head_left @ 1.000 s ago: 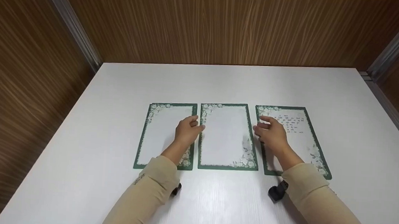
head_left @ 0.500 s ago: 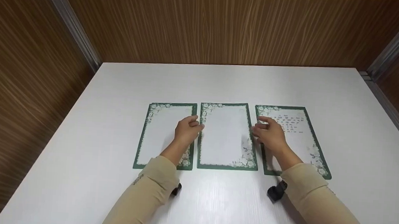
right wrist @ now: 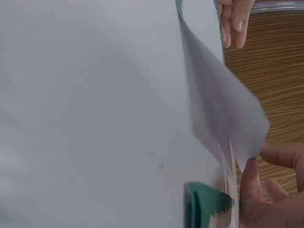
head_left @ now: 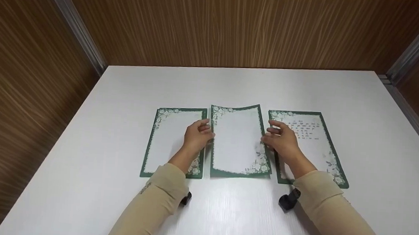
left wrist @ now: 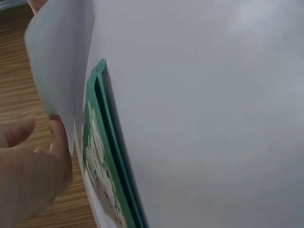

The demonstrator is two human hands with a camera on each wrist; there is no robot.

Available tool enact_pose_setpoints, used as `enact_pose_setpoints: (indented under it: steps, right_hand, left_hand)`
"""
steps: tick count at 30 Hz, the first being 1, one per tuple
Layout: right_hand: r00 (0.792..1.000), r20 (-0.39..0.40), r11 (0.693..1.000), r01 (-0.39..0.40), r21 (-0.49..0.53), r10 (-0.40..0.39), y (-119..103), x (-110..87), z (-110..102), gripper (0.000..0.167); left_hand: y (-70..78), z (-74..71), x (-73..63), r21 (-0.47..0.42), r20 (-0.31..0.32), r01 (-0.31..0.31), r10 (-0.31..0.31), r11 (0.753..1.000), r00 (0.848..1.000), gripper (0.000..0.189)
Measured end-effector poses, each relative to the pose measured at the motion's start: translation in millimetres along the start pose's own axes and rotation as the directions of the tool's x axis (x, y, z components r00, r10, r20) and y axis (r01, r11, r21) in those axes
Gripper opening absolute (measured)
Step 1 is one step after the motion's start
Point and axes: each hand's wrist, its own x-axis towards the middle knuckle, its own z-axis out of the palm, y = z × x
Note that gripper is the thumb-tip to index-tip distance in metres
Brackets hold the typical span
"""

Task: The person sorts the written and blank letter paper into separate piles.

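A sheet of paper [head_left: 235, 141] with a green floral border bows up from the white table, its top right corner raised. My left hand [head_left: 196, 135] holds its left edge; in the left wrist view, a fingertip of that hand [left wrist: 35, 171] meets the curled sheet [left wrist: 57, 61]. Opposite, my right hand [head_left: 284, 139] pinches the right edge between thumb and finger, and the right wrist view shows the sheet's grey underside [right wrist: 228, 104] above that hand [right wrist: 275, 185]. Matching bordered papers lie flat on either side, one on the left [head_left: 167, 136] and one on the right [head_left: 317, 154].
The right paper carries several lines of handwriting [head_left: 306, 131]. In the left wrist view, a green-edged paper stack [left wrist: 107, 147] shows some thickness. Black wrist devices [head_left: 288, 200] hang below the sleeves. Wood-grain panels [head_left: 216, 25] enclose the white table [head_left: 233, 88].
The middle sheet, flat before, has come up off the table and curves between the hands. My right hand has shifted slightly left onto its edge; the outer papers have stayed put.
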Motion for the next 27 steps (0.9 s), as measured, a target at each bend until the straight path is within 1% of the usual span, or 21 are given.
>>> enact_pose_setpoints:
  steps: [3, 6, 12, 16, 21, 24, 27]
  right_hand:
    - [1.000, 0.004, 1.000, -0.003, 0.024, 0.003, 1, 0.5, 1, 0.067]
    - [1.000, 0.006, 0.999, -0.016, 0.033, 0.016, 1, 1.0, 2, 0.066]
    - [0.999, 0.013, 0.999, -0.049, 0.023, 0.049, 1, 1.8, 6, 0.055]
    - [0.998, 0.002, 0.998, -0.058, 0.022, 0.058, 0, 3.1, 13, 0.047]
    - [0.998, -0.021, 0.998, -0.066, 0.025, 0.066, -3, 4.6, 26, 0.045]
    - [0.998, -0.021, 0.999, -0.051, 0.017, 0.052, -5, 4.8, 35, 0.045]
    - [0.999, -0.021, 0.999, -0.030, 0.037, 0.031, -8, 4.7, 44, 0.043]
  left_hand:
    - [-0.9, -1.2, 0.4, 0.029, 0.005, -0.006, 0.006, 1.000, 1.000, 0.055]
    - [-2.0, -4.3, 0.5, 0.077, -0.003, -0.014, 0.015, 0.997, 1.000, 0.053]
    - [-2.6, -11.1, 0.1, 0.133, -0.036, 0.014, -0.009, 0.991, 0.999, 0.045]
    - [-3.4, -16.9, 0.8, 0.141, -0.046, 0.007, -0.001, 0.990, 0.999, 0.042]
    - [-4.9, -27.2, 1.1, 0.130, -0.063, 0.007, 0.002, 0.992, 0.998, 0.041]
    - [-6.2, -35.4, 1.1, 0.128, -0.076, 0.013, -0.004, 0.992, 0.997, 0.041]
    - [-7.0, -44.7, 1.2, 0.124, -0.085, 0.020, -0.010, 0.992, 0.996, 0.042]
